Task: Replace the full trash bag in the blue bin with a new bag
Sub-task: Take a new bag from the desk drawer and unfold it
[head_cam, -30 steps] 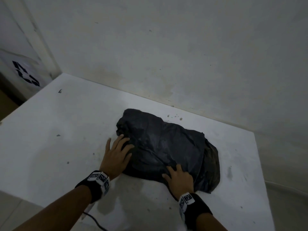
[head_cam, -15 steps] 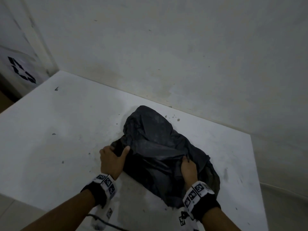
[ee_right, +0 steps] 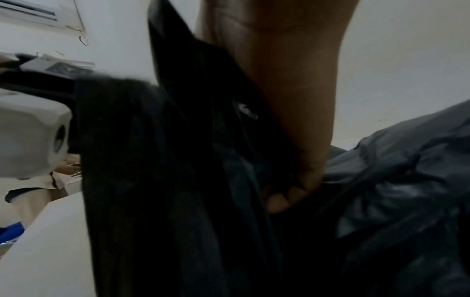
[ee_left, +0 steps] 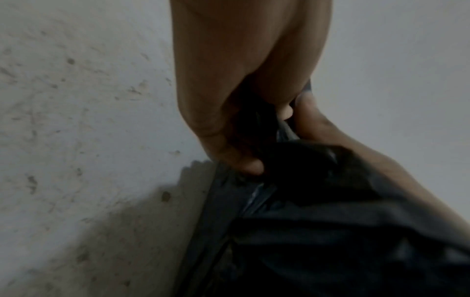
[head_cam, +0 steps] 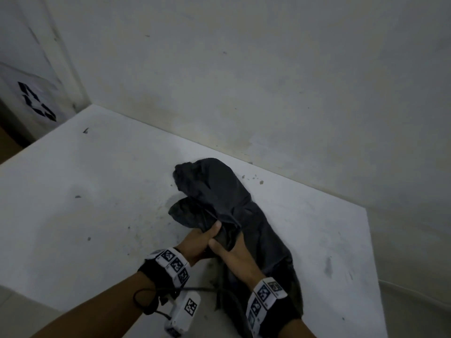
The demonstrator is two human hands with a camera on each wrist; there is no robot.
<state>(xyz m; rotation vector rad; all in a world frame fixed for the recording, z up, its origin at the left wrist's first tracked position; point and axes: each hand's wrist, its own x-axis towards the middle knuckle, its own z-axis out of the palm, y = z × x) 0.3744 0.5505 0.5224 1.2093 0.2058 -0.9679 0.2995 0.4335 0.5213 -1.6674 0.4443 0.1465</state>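
A black plastic trash bag lies bunched lengthwise on the white table, near the wall. My left hand and right hand meet at its near middle, and both grip gathered folds of the plastic. In the left wrist view my left fingers curl into the dark bag, with the right hand just beside them. From the right wrist the bag drapes around my right hand, whose fingertips pinch the plastic. The blue bin is not clearly in view.
A stained pale wall runs along the table's far side. The table's right edge drops off close to the bag. At the far left stands a white surface with a black marker pattern. A small blue patch shows low beside the table.
Both hands went from lying flat on the spread bag to gripping it. They have come together and gathered the bag into a narrower bundle, pulled toward me.
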